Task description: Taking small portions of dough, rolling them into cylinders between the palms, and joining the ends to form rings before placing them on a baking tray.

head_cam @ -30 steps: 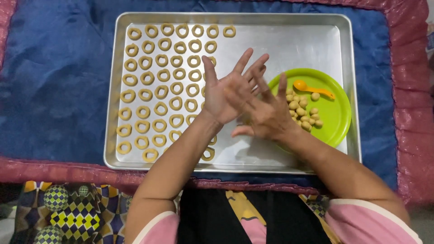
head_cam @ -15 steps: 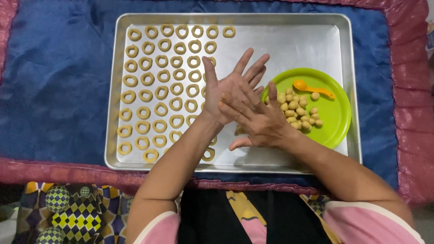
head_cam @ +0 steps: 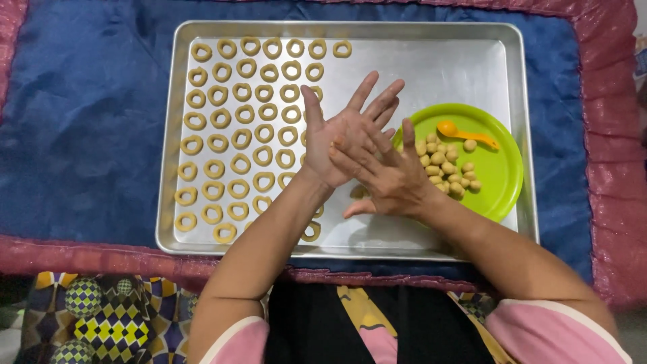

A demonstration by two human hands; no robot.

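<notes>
A blue cloth lies under the steel tray. Over the tray's middle, left hand lies palm-up, fingers spread; right hand presses flat across it. Whatever they roll is hidden. Dough rings fill the tray's left; dough balls sit on its green plate. Uneven pressure could snap the roll.

home, baking tray, blue quilt

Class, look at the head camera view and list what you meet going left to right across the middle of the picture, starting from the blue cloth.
Blue cloth → left rim of the metal tray → rows of dough rings → left hand → right hand → small dough balls → green plate → pink cloth edge.
</notes>
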